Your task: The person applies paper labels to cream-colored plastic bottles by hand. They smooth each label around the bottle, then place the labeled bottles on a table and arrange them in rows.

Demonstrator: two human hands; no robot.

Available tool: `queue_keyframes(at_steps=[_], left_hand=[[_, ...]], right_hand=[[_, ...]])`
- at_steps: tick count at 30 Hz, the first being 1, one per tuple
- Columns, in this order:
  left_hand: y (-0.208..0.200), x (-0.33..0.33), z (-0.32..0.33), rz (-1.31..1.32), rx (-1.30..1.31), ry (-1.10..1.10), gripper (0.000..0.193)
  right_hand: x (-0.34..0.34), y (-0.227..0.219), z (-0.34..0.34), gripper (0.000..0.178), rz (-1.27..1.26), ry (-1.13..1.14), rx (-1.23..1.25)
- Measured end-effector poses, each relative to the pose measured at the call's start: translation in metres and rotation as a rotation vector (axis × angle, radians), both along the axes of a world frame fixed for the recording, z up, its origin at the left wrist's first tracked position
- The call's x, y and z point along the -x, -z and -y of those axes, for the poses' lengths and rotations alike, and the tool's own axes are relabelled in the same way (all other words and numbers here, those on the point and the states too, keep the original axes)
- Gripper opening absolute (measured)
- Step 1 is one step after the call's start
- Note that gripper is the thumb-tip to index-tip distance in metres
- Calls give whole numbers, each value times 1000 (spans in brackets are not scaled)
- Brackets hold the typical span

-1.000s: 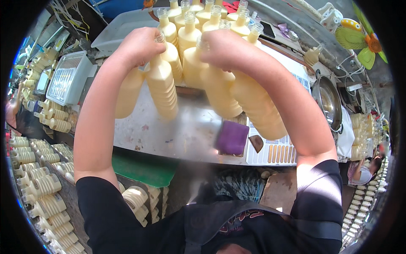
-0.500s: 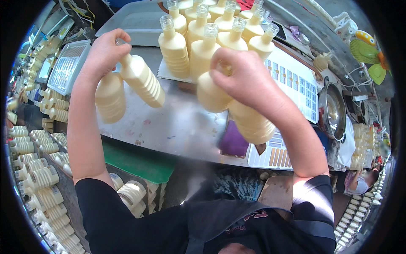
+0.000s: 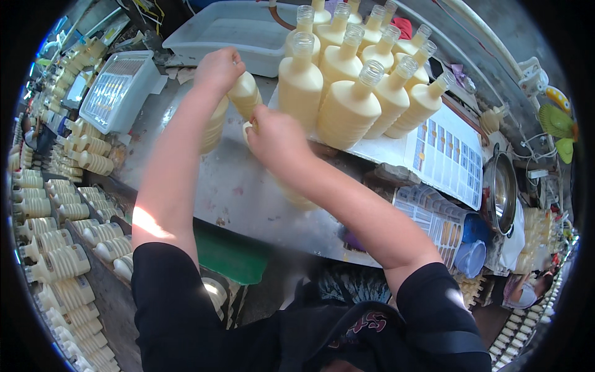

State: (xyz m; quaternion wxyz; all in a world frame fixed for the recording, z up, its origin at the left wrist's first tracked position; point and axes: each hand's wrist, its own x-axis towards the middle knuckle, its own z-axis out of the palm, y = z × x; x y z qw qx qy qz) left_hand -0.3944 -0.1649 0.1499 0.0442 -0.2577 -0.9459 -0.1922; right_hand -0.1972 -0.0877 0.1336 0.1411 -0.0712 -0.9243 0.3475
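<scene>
My left hand [image 3: 218,69] is closed around the necks of cream bottles at the left of the worktable [image 3: 229,201]. One ribbed cream bottle [image 3: 214,129] hangs below the wrist, and a second cream bottle [image 3: 245,94] tilts out to its right. Close beside it, my right hand [image 3: 277,141] grips more cream bottles by their necks. The hand and forearm mostly cover them; the lower part of one cream bottle [image 3: 299,198] shows under the forearm. Just beyond stand several upright cream bottles [image 3: 350,115] with clear glass necks.
A translucent plastic tub [image 3: 235,22] lies at the back. To the left is a lidded clear box [image 3: 119,93]. Printed sheets [image 3: 449,158], a round metal pan [image 3: 499,192] and a blue bucket [image 3: 471,257] are on the right. Rows of cream bottles [image 3: 59,263] fill the left side.
My right hand has swung left with its bottles, from in front of the standing group to beside my left hand. Both hands keep their grip. The whole view has shifted somewhat.
</scene>
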Motion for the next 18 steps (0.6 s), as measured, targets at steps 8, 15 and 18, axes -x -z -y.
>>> queue_keyframes(at_steps=[8,15,18], left_hand=[[40,19,-26,-19,-76,-15,35],[51,34,-16,198,-695,-169,41],[70,46,-5,302,-1014,-155,38]], right_hand=[[5,15,0,34,-86,-44,85],[-8,36,-23,30,-316,-9,302],[-7,48,-29,28,-356,-3,326]])
